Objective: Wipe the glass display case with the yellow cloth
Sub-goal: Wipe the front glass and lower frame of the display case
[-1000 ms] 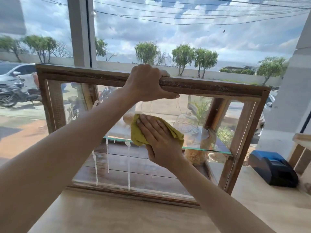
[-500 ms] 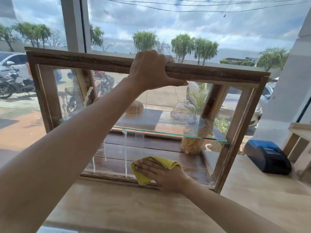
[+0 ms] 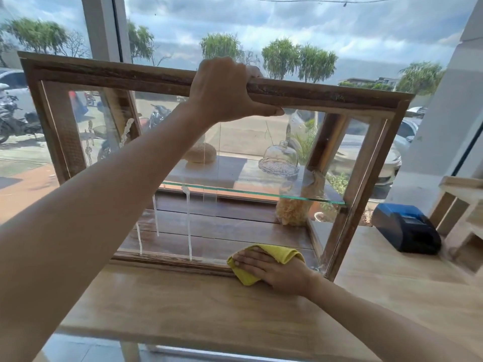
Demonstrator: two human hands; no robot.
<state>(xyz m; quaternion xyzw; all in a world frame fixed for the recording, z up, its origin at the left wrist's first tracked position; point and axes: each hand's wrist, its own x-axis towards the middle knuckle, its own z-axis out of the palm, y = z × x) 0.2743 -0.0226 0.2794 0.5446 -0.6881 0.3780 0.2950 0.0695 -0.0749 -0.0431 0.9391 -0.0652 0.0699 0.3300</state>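
Head view, looking down over a wooden counter [image 3: 183, 304]: my left hand [image 3: 224, 92] grips the top rail of the glass display case [image 3: 109, 71], fingers curled over the far side of the wood and hidden there, thumb stretched flat along the rail's front edge. At about five o'clock from that grip, my right hand [image 3: 271, 267] lies with fingers spread nearly flat on the yellow cloth [image 3: 279, 253], pressing it against the bottom of the front glass pane where it meets the lower frame. Much of the cloth is covered by my palm; folds show above the knuckles and a corner pokes out below the fingertips.

White streaks of liquid [image 3: 188, 223] run down the pane at nine o'clock from the cloth. My left forearm crosses the case's left half and blocks part of the glass shelf [image 3: 261, 192]. Behind the pane, a clear domed cover [image 3: 279, 159] stands on the shelf, with a pale rounded lump [image 3: 201, 152] at its nine o'clock, too blurred by reflections to identify. A jar of something tan [image 3: 291, 207] sits below the shelf. At three o'clock from the case, a blue-and-black device [image 3: 405, 227] rests on the counter.
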